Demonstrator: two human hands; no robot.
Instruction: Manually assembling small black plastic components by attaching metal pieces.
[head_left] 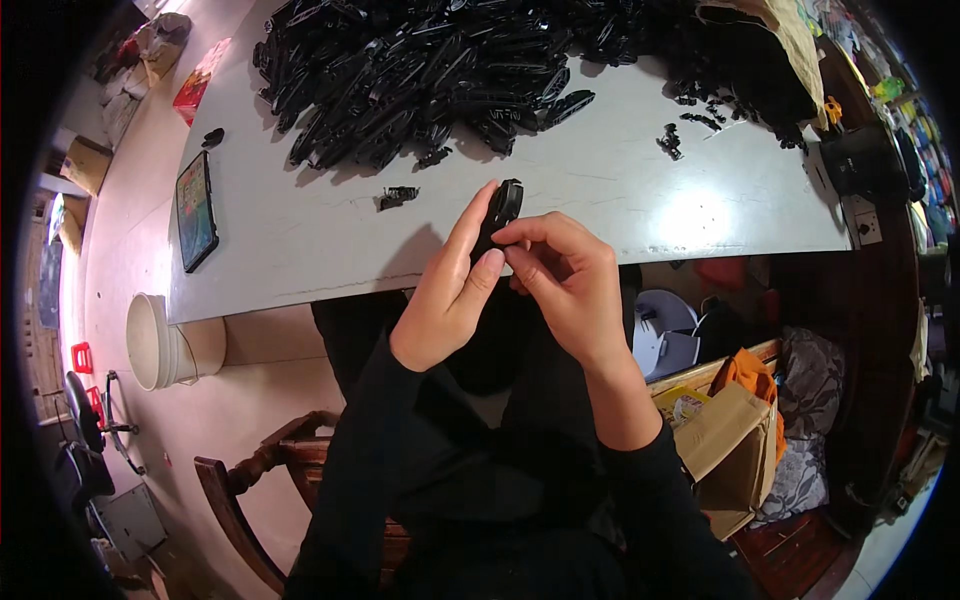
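An elongated black plastic part (506, 202) with a rounded top stands tilted over the table's near edge. My left hand (447, 300) grips it, with the fingers straight along its left side and the thumb across its lower end. From the right, my right hand (577, 285) has its thumb and forefinger pinched together at the lower right of the same part. Whatever small piece may lie between those fingertips is hidden. A small black clip-like piece (398, 197) lies on the table, left of my hands.
A big heap of black plastic parts (420, 80) covers the table's far side. Small black pieces (670, 141) lie to the right, near an open sack (790, 40). A phone (197, 212) rests at the left edge. Below are a white bucket (148, 340) and a cardboard box (725, 430).
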